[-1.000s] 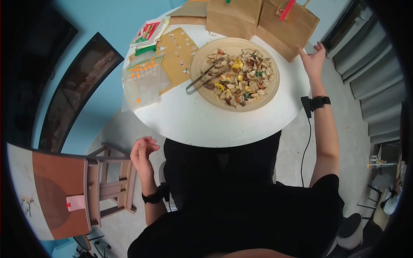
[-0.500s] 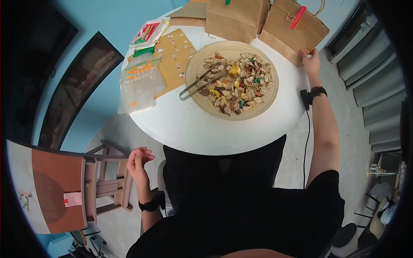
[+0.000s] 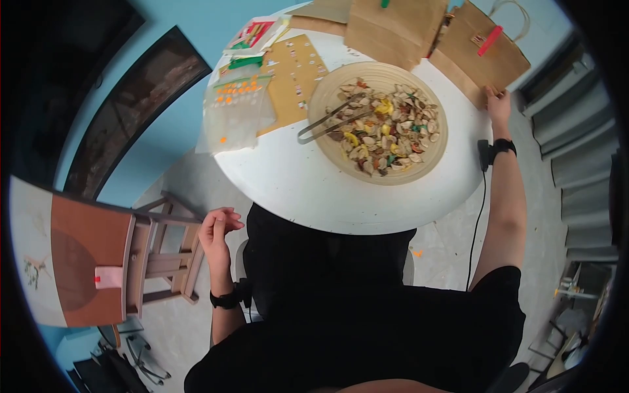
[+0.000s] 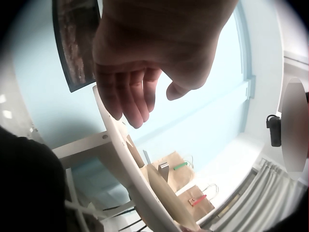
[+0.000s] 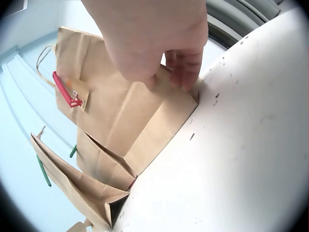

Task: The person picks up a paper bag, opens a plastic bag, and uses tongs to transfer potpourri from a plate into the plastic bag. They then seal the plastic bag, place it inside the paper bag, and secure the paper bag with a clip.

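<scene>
At the table's right rear stands a brown paper bag with a red clip on its top. The right hand pinches this bag's lower right corner; in the right wrist view the thumb and fingers of the hand lie on either side of the paper. The left hand hangs in the air off the table's front left edge, fingers loosely bent and holding nothing, as the left wrist view shows the hand too.
A round plate of shell-like pieces, with metal tongs on it, is on the white table. Behind it stands another brown bag. A card sheet and plastic bag lie at the left; a wooden chair stands beyond.
The right hand, apart from the bag a second ago, has closed on its lower corner. The bag has shifted right and its base has swung outward. The left hand stays empty.
</scene>
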Demonstrator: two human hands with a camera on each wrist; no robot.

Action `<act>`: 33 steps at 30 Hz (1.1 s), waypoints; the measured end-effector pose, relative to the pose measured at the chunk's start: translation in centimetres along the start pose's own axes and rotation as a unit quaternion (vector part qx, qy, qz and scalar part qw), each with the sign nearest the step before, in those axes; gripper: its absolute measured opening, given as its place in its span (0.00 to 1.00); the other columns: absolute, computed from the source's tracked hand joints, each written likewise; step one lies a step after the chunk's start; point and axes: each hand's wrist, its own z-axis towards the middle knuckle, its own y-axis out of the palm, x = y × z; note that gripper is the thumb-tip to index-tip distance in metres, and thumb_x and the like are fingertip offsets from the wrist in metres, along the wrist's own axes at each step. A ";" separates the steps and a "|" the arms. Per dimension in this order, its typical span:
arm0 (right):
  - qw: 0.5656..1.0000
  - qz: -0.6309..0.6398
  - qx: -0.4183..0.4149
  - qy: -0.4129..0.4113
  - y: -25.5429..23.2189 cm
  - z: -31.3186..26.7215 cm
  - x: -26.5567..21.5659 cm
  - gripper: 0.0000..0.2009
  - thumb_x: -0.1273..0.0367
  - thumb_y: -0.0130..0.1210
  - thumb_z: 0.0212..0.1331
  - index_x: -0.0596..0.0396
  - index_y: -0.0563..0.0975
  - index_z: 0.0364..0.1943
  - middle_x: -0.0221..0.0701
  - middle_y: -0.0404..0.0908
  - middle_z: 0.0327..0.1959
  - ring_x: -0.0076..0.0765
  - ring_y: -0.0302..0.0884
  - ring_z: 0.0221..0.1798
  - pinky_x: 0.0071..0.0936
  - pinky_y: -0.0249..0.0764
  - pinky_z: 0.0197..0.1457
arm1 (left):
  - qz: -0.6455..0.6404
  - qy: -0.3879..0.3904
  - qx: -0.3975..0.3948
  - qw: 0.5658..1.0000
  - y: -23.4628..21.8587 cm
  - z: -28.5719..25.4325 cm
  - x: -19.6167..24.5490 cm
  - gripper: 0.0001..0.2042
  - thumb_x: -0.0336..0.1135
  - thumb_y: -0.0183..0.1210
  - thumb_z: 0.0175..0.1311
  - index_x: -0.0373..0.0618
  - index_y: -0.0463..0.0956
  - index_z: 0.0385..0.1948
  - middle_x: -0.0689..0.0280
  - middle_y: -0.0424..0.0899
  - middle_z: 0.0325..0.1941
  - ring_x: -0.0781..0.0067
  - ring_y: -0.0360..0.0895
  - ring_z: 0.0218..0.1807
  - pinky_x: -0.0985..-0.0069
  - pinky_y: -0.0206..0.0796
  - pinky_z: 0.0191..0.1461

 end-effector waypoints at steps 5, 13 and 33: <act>0.995 0.097 -0.018 0.014 0.7 -0.9 3.2 0.44 0.53 0.74 0.56 0.65 0.64 0.69 0.46 0.75 0.64 0.40 0.82 0.52 0.31 0.81 0.49 | 0.007 -0.002 0.025 1.000 -2.2 -0.7 0.6 0.15 0.38 0.51 0.79 0.34 0.80 0.46 0.59 0.87 0.38 0.72 0.84 0.34 0.73 0.78 0.45; 0.966 0.213 -0.132 0.071 -2.8 -9.8 0.3 0.32 0.65 0.65 0.65 0.62 0.65 0.69 0.37 0.79 0.59 0.28 0.79 0.50 0.25 0.76 0.54 | 0.020 0.004 -0.030 0.999 -1.8 3.5 2.0 0.13 0.37 0.53 0.78 0.35 0.80 0.48 0.62 0.86 0.38 0.74 0.83 0.35 0.76 0.76 0.45; 0.915 0.254 -0.293 0.111 -7.1 -21.6 -6.1 0.19 0.65 0.56 0.74 0.61 0.75 0.63 0.35 0.81 0.57 0.24 0.78 0.50 0.22 0.73 0.59 | 0.562 0.139 -0.063 0.813 5.7 15.9 1.7 0.11 0.39 0.55 0.64 0.44 0.81 0.39 0.55 0.84 0.41 0.51 0.83 0.47 0.59 0.75 0.49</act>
